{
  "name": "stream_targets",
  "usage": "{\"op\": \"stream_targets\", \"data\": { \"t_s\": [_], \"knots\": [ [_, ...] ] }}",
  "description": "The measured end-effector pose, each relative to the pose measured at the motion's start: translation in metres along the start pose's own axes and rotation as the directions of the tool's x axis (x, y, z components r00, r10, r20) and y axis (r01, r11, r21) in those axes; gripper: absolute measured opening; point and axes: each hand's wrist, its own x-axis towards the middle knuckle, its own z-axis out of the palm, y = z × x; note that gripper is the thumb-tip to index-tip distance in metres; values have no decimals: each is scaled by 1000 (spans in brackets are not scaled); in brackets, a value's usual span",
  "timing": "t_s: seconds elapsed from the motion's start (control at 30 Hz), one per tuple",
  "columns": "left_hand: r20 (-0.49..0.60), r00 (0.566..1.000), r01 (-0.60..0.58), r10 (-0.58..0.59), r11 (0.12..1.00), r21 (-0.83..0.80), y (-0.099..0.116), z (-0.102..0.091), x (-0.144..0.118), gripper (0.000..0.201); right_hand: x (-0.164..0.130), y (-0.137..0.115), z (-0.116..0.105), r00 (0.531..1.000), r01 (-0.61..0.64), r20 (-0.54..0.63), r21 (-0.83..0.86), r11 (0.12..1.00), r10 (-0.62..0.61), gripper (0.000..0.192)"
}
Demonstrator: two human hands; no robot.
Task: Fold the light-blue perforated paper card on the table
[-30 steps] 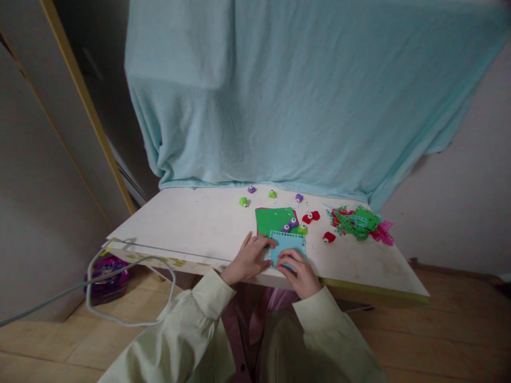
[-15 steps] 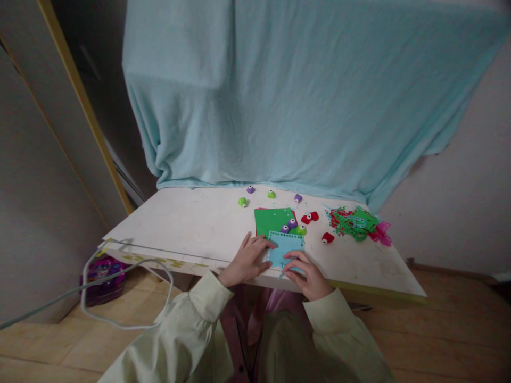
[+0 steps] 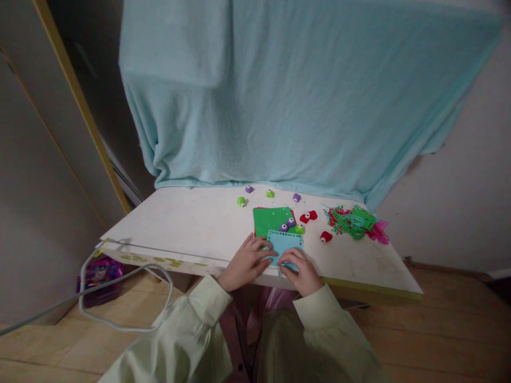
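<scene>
A light-blue square sheet (image 3: 285, 242) lies near the table's front edge, with small holes along its top and right borders. It overlaps a green sheet (image 3: 265, 219), and a red edge peeks out from under the green. My left hand (image 3: 248, 261) rests at the blue sheet's left side, fingers stretched out and apart, fingertips on the sheet. At the sheet's lower edge my right hand (image 3: 302, 272) has thumb and fingers pinched together. A small light-blue bit shows at those fingertips, too small to make out. Two purple pieces with white spots (image 3: 287, 225) and a lime-green one (image 3: 299, 229) sit just above the sheet.
More small spotted pieces, purple, green and red (image 3: 326, 236), are scattered over the white table (image 3: 191, 223). A heap of perforated scraps (image 3: 353, 222) lies at the right. Behind hangs a light-blue cloth (image 3: 279, 106). A white cable (image 3: 82, 298) loops at the left.
My right hand has moved slightly left along the sheet's lower edge, and its fingertips have closed into a pinch. My left hand stays almost in place.
</scene>
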Motion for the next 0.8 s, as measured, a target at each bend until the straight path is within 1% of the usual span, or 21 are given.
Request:
{"op": "stream_targets", "data": {
  "t_s": [0.1, 0.37, 0.57, 0.8],
  "knots": [
    [-11, 1000, 4, -4, 1000, 4, 0, 1, 1, 31, 2, 1, 2, 1000, 7, 10, -10, 1000, -7, 8],
    [-43, 999, 21, -21, 1000, 0, 2, 3, 5, 27, 3, 5, -1, 999, 20, 45, -12, 1000, -19, 6],
    [-58, 998, 26, -27, 1000, -15, 0, 9, 10, 25, 6, 2, 5, 998, 45, 57, -47, 998, -42, 5],
    [-71, 996, 54, -55, 998, -10, -6, 18, 15, 22, 3, -2, 4, 996, 56, 70, -104, 993, -49, 5]
  ]
}}
